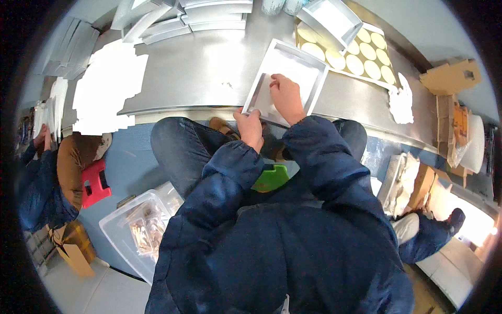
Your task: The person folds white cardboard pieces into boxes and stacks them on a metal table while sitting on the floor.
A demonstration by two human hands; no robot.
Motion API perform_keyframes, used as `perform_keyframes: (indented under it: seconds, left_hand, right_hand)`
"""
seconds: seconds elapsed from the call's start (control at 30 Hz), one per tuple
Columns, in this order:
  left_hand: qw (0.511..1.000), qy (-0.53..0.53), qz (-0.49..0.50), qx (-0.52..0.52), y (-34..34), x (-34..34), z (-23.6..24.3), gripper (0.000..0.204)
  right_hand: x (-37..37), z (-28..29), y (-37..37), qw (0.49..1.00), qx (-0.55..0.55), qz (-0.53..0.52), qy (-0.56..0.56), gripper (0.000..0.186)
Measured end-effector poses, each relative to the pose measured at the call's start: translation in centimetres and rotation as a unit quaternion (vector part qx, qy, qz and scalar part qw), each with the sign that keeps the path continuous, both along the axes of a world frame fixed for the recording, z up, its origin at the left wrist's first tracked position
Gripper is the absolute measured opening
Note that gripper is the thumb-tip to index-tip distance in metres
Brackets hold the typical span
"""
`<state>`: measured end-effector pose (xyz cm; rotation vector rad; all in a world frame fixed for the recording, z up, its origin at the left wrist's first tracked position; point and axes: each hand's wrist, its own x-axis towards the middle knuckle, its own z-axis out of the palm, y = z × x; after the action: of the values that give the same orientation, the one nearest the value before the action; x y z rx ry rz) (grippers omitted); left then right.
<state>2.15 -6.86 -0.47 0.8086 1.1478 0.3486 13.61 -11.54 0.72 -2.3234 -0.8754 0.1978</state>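
Observation:
A shallow white open box (315, 92) lies tilted at the bench's near edge, above my lap. My left hand (250, 127) is closed on its near left corner, the thumb on the rim. Inside the box, my right hand (287, 96) is low over the bottom, with its fingers bent and the thumb near the index finger. Whatever those fingertips hold, if anything, is too small to make out. The left part of the box's inside looks greyer than the rest.
Stacked white boxes (217, 15) stand at the back. A pile of white sheets (110, 86) lies left; a sheet of round pale stickers (366, 57) lies right, under another white box (334, 21). A clear bin (117, 220) sits on the floor. Other people sit left and right.

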Motion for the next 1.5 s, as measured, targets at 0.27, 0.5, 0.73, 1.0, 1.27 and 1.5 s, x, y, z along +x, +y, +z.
perform_keyframes:
  seconds: [0.27,0.5,0.73,1.0,1.27,1.5]
  left_hand:
    - [0.998,-0.054,0.036,-0.020,0.6,-1.9,-1.2,0.039]
    - [0.995,-0.078,0.050,0.028,-0.6,-2.4,0.4,0.027]
    - [0.984,-0.107,0.089,0.107,-2.4,-2.7,2.0,0.027]
    - [0.971,-0.226,0.060,0.054,-1.6,-3.0,0.7,0.034]
    - [0.954,-0.193,0.058,0.222,-2.1,-2.8,-2.7,0.027]
    - [0.964,-0.210,0.049,0.156,-2.4,-3.4,-1.7,0.028]
  right_hand:
    - [-3.1,2.1,2.3,0.934,0.219,-0.101,0.265,0.036]
    - [-3.7,6.8,1.1,0.960,0.256,-0.104,0.035,0.039]
    - [-4.5,6.5,0.5,0.948,0.289,-0.126,0.035,0.037]
    - [-10.0,4.3,-0.9,0.913,0.275,-0.123,0.276,0.033]
    - [-10.7,4.7,-0.4,0.880,0.319,-0.236,0.262,0.025]
    - [-11.0,4.9,-0.6,0.908,0.256,-0.220,0.246,0.031]
